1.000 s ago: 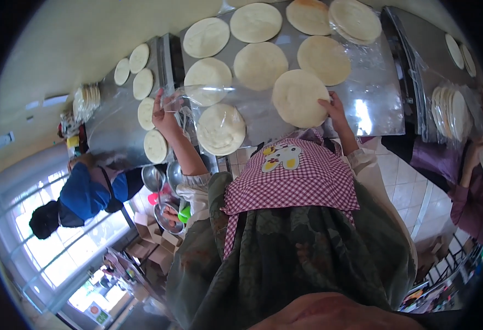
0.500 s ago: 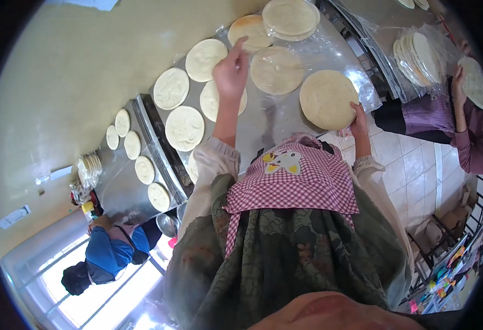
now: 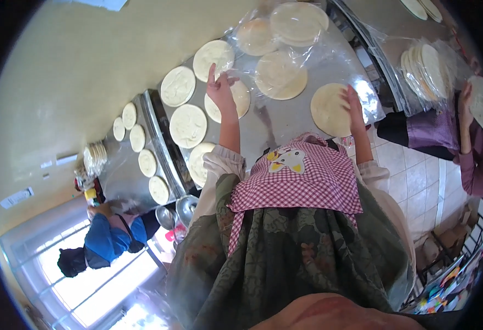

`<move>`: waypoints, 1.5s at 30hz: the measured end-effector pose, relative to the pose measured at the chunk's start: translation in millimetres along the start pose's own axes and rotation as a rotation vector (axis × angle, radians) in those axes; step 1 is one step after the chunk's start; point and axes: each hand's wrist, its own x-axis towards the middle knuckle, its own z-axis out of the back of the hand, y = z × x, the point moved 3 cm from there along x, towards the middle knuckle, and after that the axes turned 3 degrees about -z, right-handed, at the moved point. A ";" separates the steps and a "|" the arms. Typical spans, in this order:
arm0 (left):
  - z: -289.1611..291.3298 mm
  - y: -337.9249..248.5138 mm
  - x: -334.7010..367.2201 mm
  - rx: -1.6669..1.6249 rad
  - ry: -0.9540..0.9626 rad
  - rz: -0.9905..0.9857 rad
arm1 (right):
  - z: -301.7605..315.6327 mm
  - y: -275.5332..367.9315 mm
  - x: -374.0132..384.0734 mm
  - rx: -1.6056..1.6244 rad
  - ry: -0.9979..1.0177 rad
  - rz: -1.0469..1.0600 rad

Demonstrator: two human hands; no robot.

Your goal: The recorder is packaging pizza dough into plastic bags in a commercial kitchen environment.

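Left hand: the person's bare left hand [image 3: 222, 91] is raised over the discs on the table's left part, fingers spread unevenly, beside transparent wrinkled plastic film [image 3: 310, 52]; cannot tell if it pinches the film.
Right hand: the person's bare right hand [image 3: 353, 104] is at the right edge of a flat, round, cream-coloured dough disc [image 3: 329, 110], fingers slightly blurred over its rim; cannot tell if it grips.
Hands: well apart, one on each side of the body.
Disc at right hand: near the right edge of the grey metal main table [image 3: 291, 118], apart from the other discs.
Other discs: pale, uneven-topped round discs [image 3: 188, 126] in the table's left part; a pile of smoother round discs [image 3: 299, 23] at the far side, film over it.
Apron: pink-and-white checked cloth apron [image 3: 302, 190] with an animal motif, against the near table edge.
Left side: grey metal side table [image 3: 121, 177] with five smaller pale discs [image 3: 137, 137]; co-worker in blue top [image 3: 112, 242] nearby; shiny round metal bowls [image 3: 186, 208].
Right side: plastic-bagged stack of pale discs [image 3: 425, 71]; co-worker's hand [image 3: 465, 104] holds a pale round disc [image 3: 481, 104].
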 end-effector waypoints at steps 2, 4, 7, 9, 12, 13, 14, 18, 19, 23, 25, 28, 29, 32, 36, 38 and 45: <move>20.0 6.6 -17.2 0.025 -0.054 0.012 | -49.8 41.2 -10.2 0.413 0.437 -0.158; 32.3 9.9 -39.2 0.046 -0.100 0.023 | -91.7 65.5 -19.5 0.417 0.535 -0.215; 29.8 8.9 -76.5 -0.007 -0.113 0.035 | -119.0 72.6 -22.4 0.160 0.618 -0.049; 49.7 18.5 -98.6 0.279 0.006 -0.033 | -138.5 46.0 1.0 -0.130 0.535 0.477; 62.9 12.9 -122.7 0.307 -0.079 0.102 | -162.6 46.8 -0.8 0.203 0.308 -0.079; 72.5 21.9 -126.1 0.293 -0.084 0.148 | -165.1 48.3 0.5 0.151 0.285 -0.006; 69.7 23.9 -130.9 0.252 -0.068 0.088 | -163.9 47.7 3.2 0.098 0.265 0.051; 34.9 -8.1 -133.2 0.675 0.114 -0.315 | -139.3 57.8 -2.7 -0.055 0.156 0.029; 30.8 -7.5 -129.1 0.660 0.136 -0.322 | -134.2 56.9 1.5 -0.056 0.093 0.077; 13.8 -3.9 -119.4 0.769 0.339 -0.637 | -115.5 41.1 16.6 -0.122 -0.065 0.092; 8.2 -1.7 -117.0 0.787 0.474 -0.750 | -109.2 27.4 27.5 -0.140 -0.097 0.081; -0.6 -3.6 -115.0 0.910 0.743 -0.810 | -116.9 9.3 43.9 -0.206 -0.082 0.078; -3.3 -3.0 -109.8 0.813 0.757 -0.789 | -119.3 0.6 52.4 -0.252 -0.060 0.093; -18.5 14.2 -88.1 0.595 0.858 -0.606 | -101.4 -48.3 111.0 -0.294 0.121 0.228; -5.0 39.1 -67.9 0.798 0.605 -0.118 | -109.2 -3.3 88.4 0.276 0.197 -0.254; 14.8 76.3 -57.7 0.354 0.388 -0.035 | -106.8 19.5 77.0 0.020 0.033 -0.198; 40.9 130.5 -91.9 -0.124 0.161 0.549 | -24.9 -33.3 -4.3 -1.016 -0.546 0.496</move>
